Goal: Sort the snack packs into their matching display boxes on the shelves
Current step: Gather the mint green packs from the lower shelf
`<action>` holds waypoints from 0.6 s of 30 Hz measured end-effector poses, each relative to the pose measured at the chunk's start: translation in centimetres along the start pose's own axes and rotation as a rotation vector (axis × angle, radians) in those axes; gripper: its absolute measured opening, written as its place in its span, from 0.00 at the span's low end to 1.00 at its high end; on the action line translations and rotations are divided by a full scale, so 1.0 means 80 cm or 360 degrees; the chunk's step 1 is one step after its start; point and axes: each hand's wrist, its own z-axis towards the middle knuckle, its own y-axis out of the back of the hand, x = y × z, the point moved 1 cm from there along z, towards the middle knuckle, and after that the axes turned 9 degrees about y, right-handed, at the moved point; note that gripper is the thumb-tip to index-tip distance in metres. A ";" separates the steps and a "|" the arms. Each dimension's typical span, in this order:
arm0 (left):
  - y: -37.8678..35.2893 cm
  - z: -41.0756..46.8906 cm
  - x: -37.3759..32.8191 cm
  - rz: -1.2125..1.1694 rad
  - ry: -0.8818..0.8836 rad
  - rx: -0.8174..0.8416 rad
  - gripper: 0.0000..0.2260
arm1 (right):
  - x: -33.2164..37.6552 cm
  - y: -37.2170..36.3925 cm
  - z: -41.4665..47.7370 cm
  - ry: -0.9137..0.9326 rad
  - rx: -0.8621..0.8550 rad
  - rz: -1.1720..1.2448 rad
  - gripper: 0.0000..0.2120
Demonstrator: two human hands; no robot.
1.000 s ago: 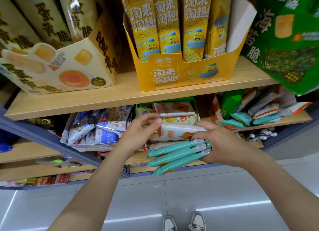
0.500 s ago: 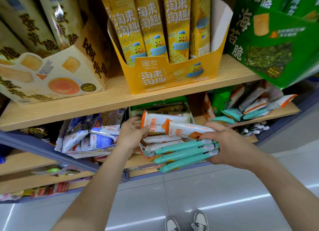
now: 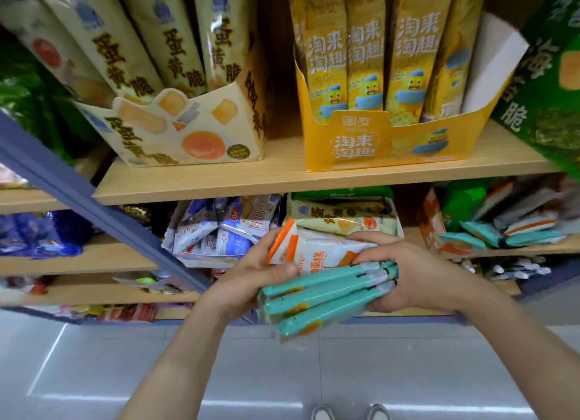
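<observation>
Left hand [image 3: 251, 281] has reached the snack packs [image 3: 317, 294]; fingers [image 3: 269, 240] curl behind.

An open gap separates the cream display box [image 3: 201, 134] and yellow display box [image 3: 361, 146] on the upper shelf [image 3: 282, 181]. Beneath, heaped packs [image 3: 226, 231] crowd the opening; a blue post [image 3: 94, 206] blocks the left.

The left hand [image 3: 251, 281] has come away from the display box [image 3: 345, 194] and now closes on the near end of the bundle, thumb pressed on the orange-and-white packs [image 3: 317, 250]. These packs, held apart a moment ago, now lie stacked on the teal packs [image 3: 323, 297], which the right hand [image 3: 417, 275] has drawn nearer and tilted more steeply.
</observation>
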 end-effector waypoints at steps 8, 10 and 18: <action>0.007 -0.020 -0.026 0.0459 -0.0162 -0.0407 0.21 | 0.029 -0.010 0.030 0.0086 0.0068 -0.0061 0.20; 0.004 -0.024 -0.033 0.0528 -0.0259 -0.0483 0.19 | 0.034 -0.004 0.029 0.0041 0.0047 -0.0074 0.21; -0.001 -0.049 -0.058 0.0127 -0.0478 -0.0736 0.13 | 0.037 0.046 -0.009 -0.0095 -0.0210 0.0100 0.26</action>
